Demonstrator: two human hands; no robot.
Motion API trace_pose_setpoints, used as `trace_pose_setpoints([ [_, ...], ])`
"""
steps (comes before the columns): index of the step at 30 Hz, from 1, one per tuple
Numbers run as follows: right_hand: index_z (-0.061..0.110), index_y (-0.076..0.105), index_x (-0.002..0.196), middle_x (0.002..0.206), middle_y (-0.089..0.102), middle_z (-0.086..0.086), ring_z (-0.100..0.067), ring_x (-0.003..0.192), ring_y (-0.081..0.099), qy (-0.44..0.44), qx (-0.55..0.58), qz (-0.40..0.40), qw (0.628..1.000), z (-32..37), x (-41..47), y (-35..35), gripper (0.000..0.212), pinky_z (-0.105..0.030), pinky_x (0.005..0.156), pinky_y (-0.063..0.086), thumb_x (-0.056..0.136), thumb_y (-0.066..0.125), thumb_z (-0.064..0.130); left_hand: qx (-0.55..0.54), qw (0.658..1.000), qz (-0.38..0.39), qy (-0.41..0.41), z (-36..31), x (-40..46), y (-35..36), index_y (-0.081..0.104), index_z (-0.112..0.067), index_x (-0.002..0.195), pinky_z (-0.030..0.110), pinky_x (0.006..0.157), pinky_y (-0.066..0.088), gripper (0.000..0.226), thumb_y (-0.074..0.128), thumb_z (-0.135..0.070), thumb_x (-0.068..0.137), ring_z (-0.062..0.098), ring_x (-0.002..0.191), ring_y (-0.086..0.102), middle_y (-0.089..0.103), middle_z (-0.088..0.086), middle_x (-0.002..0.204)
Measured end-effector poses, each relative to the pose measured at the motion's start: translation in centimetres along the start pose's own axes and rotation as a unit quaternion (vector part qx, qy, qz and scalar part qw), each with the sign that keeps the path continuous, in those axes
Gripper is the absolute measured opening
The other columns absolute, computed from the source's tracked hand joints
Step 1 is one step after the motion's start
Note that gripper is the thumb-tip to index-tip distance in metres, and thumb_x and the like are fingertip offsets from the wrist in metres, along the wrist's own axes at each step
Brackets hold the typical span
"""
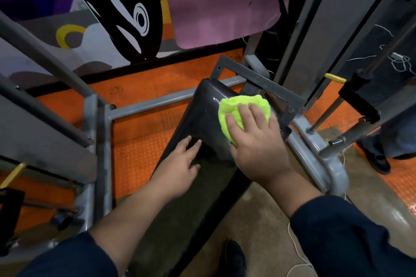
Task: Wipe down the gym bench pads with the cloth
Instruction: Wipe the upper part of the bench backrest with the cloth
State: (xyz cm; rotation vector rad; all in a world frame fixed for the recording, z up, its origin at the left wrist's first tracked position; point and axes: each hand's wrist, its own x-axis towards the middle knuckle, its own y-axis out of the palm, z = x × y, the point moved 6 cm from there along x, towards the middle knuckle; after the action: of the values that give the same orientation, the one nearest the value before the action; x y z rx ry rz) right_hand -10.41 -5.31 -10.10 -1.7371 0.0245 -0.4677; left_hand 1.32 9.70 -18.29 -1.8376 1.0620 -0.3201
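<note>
- grey metal frame (99, 132), square tube, dull paint, over orange studded rubber floor (139, 141)
- left hand (180, 171) flat on bench pad (202, 119), fingers straight and slightly spread, holding nothing
- bench pad long, dark, glossy vinyl with rounded corners, running up the middle of the view
- cloth (238, 108) neon yellow-green, fluffy, bunched at pad's far right end
- right hand (254, 141) pressing on cloth, fingers spread across its top
- curved grey tube (333, 168) right of pad
</note>
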Motion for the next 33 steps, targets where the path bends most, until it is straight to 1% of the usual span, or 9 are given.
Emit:
trace_pose_setpoints([
  [2,0.011,0.05,0.141,0.146,0.046,-0.021,-0.043,0.138,0.037,-0.055,-0.008,0.002,0.998,0.2,-0.4,0.5,0.06,-0.063,0.11,0.028,0.086,0.057,0.035,0.001,1.0,0.002,0.008,0.1,0.2,-0.1,0.023,-0.041,0.153,0.033,0.115,0.033,0.065,0.054,-0.03,0.097,0.015,0.147,0.025,0.006,-0.014,0.163],
  [4,0.011,0.053,0.14,0.143,0.049,-0.021,-0.043,0.135,0.041,-0.082,-0.014,-0.004,0.997,-0.7,-0.7,0.1,0.06,-0.062,0.109,0.031,0.085,0.058,0.036,-0.003,1.0,0.007,0.012,0.0,0.2,-0.1,0.026,-0.041,0.152,0.035,0.115,0.034,0.063,0.054,-0.03,0.097,0.015,0.146,0.027,0.009,-0.014,0.163],
  [8,0.012,0.048,0.141,0.144,0.045,-0.02,-0.043,0.137,0.036,-0.015,-0.003,0.035,0.999,0.1,1.5,-0.1,0.06,-0.062,0.107,0.031,0.087,0.057,0.036,-0.002,1.0,0.0,0.007,0.0,0.2,-0.1,0.023,-0.039,0.153,0.036,0.115,0.034,0.066,0.055,-0.029,0.097,0.016,0.147,0.025,0.007,-0.012,0.163],
  [12,0.011,0.046,0.143,0.148,0.042,-0.021,-0.043,0.139,0.034,-0.097,-0.019,0.041,0.994,0.5,1.1,0.6,0.066,-0.063,0.111,0.026,0.084,0.052,0.039,0.008,1.0,0.015,0.011,-0.1,0.1,-0.2,0.022,-0.041,0.153,0.033,0.115,0.034,0.066,0.054,-0.03,0.097,0.016,0.147,0.025,0.006,-0.014,0.163],
  [17,0.011,0.05,0.139,0.142,0.046,-0.021,-0.043,0.135,0.038,-0.039,0.006,0.056,0.998,1.0,3.4,0.4,0.063,-0.061,0.106,0.03,0.082,0.061,0.033,0.017,1.0,0.008,0.006,-0.3,0.0,0.0,0.018,-0.039,0.155,0.029,0.114,0.032,0.069,0.054,-0.03,0.098,0.016,0.149,0.02,0.002,-0.013,0.164],
  [21,0.01,0.05,0.14,0.143,0.046,-0.021,-0.042,0.135,0.037,-0.104,-0.005,0.045,0.994,0.7,3.0,0.9,0.065,-0.061,0.109,0.03,0.081,0.061,0.036,0.005,1.0,0.016,0.014,-0.2,0.0,0.1,0.02,-0.04,0.154,0.034,0.116,0.032,0.068,0.055,-0.029,0.097,0.015,0.148,0.021,0.003,-0.015,0.163],
  [25,0.011,0.048,0.141,0.144,0.045,-0.02,-0.043,0.136,0.036,-0.053,0.007,0.062,0.997,1.1,4.6,0.6,0.062,-0.062,0.108,0.03,0.084,0.059,0.034,0.01,1.0,0.002,0.007,-0.2,0.0,0.3,0.019,-0.038,0.155,0.029,0.116,0.029,0.069,0.055,-0.028,0.097,0.015,0.149,0.02,0.001,-0.014,0.164],
  [30,0.012,0.047,0.142,0.146,0.043,-0.019,-0.04,0.138,0.034,-0.117,-0.006,0.051,0.992,1.2,4.1,1.1,0.064,-0.062,0.111,0.028,0.085,0.059,0.038,0.003,1.0,0.008,0.009,-0.2,0.0,0.2,0.021,-0.042,0.153,0.034,0.116,0.033,0.067,0.055,-0.028,0.097,0.015,0.148,0.022,0.004,-0.018,0.163],
  [33,0.012,0.047,0.142,0.145,0.044,-0.019,-0.042,0.136,0.036,-0.082,-0.002,0.053,0.995,1.3,5.4,0.7,0.061,-0.062,0.11,0.029,0.086,0.057,0.035,0.009,1.0,0.001,0.013,-0.3,-0.1,0.4,0.019,-0.04,0.154,0.03,0.116,0.029,0.069,0.055,-0.028,0.097,0.016,0.149,0.019,0.002,-0.015,0.164],
])
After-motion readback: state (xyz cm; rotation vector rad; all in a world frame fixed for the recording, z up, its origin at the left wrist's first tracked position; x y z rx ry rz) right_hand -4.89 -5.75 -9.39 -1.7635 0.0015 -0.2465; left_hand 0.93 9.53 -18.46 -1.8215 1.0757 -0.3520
